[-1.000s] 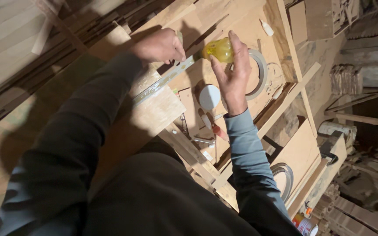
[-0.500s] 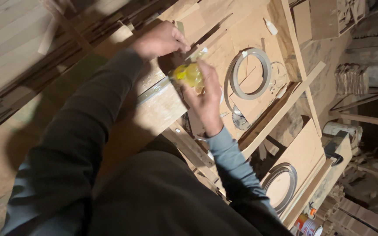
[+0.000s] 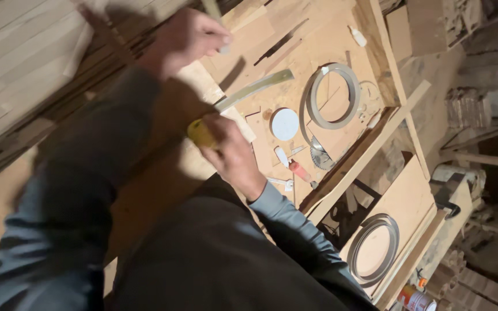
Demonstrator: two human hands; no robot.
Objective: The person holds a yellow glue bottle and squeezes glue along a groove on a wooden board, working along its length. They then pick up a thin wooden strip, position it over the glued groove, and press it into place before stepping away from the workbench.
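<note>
Both hands apart: right hand (image 3: 231,152) fingers wrap yellow tape measure (image 3: 200,132).

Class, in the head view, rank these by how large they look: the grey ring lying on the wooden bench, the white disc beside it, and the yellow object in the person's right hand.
Largest to smallest, as they look:
1. grey ring
2. white disc
3. yellow object, though the right hand covers part of it and it is nearer the camera, so its place after the disc is unsure.
</note>
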